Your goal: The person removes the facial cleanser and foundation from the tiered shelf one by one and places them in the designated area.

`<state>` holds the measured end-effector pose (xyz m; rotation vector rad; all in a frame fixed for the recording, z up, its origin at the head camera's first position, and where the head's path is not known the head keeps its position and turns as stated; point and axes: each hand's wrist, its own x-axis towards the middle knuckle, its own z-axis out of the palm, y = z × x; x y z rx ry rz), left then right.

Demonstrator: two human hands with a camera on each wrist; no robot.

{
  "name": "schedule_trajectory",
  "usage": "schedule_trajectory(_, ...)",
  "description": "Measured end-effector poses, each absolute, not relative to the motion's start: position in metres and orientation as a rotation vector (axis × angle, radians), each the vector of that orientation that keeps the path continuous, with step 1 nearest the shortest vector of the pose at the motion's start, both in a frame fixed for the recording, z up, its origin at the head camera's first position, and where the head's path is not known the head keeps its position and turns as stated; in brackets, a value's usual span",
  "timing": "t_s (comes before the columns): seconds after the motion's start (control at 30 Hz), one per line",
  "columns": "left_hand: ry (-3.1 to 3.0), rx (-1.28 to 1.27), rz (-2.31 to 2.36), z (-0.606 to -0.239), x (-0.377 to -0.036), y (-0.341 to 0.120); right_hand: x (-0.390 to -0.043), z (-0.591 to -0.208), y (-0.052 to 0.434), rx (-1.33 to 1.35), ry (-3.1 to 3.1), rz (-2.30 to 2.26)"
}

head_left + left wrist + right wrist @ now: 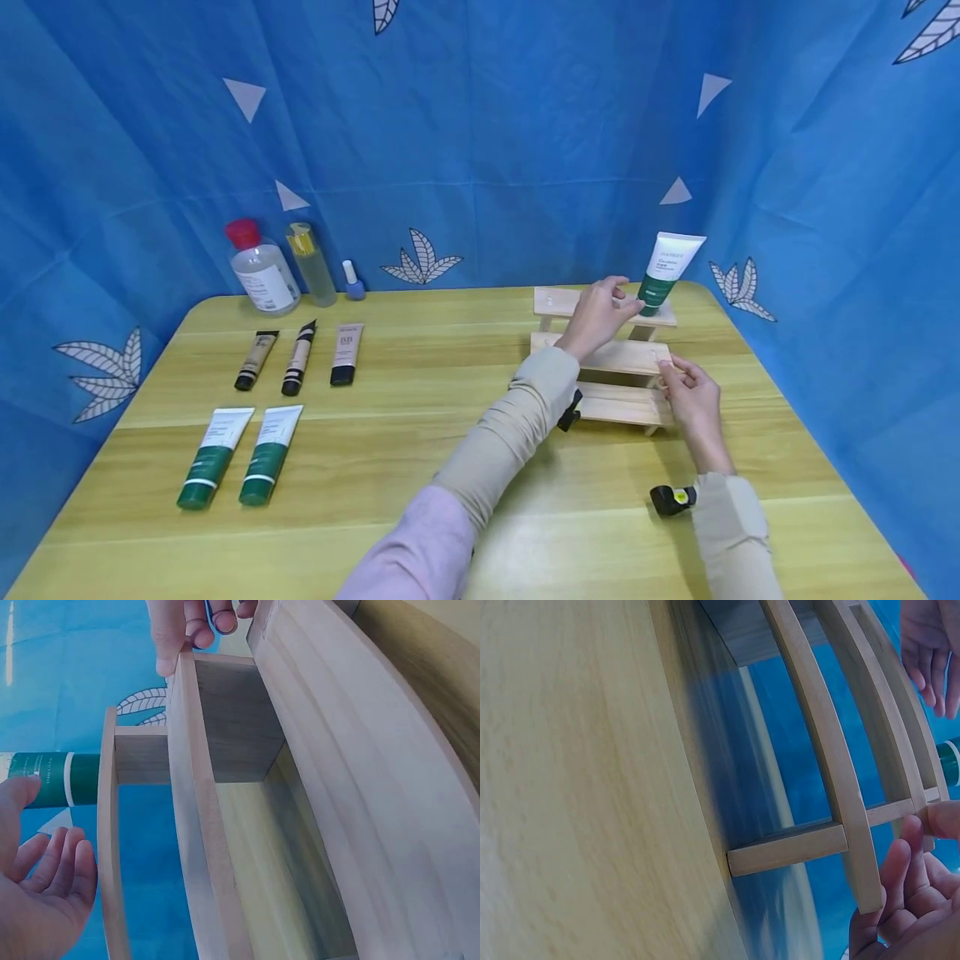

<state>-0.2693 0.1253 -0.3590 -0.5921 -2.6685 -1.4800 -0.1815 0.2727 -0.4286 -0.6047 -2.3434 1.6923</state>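
A three-tier wooden stand [622,356] stands at the right of the table. On the right end of its top tier, a white and green squeeze tube [667,268] stands upright on its cap, leaning slightly right. My left hand [596,312] reaches over the stand, its thumb at the tube's green lower part and its other fingers loosely bent beside it; the left wrist view shows this hand [49,874] not wrapped round the tube. With thumb and fingers, my right hand [693,400] pinches the right end of the middle tier; the right wrist view shows those fingers [904,862] there.
At the left lie two more green and white tubes [206,458], with several small cosmetic tubes [298,358] behind them. A red-capped bottle [262,271], a gold-capped bottle [312,265] and a nail polish bottle [354,283] stand along the back edge. A blue curtain [480,150] hangs behind.
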Motion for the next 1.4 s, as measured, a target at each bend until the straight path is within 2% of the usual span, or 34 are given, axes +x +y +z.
schedule_trajectory(0.5,-2.772,-0.576,-1.301,-0.353,-0.272,0.144,-0.181,-0.428,0.272,-0.604,-2.340,1.718)
schedule_trajectory(0.9,-2.906,-0.386,-1.197,-0.336,-0.264,0.154,-0.181,-0.427,0.274,-0.586,-2.337,1.699)
schedule_trajectory(1.2,-2.903,-0.457,-1.254,-0.336,-0.266,0.150,-0.181,-0.426,0.274,-0.588,-2.343,1.680)
schedule_trajectory(1.4,-2.813,-0.558,-1.450,-0.344,-0.268,0.144,-0.181,-0.428,0.274,-0.583,-2.340,1.678)
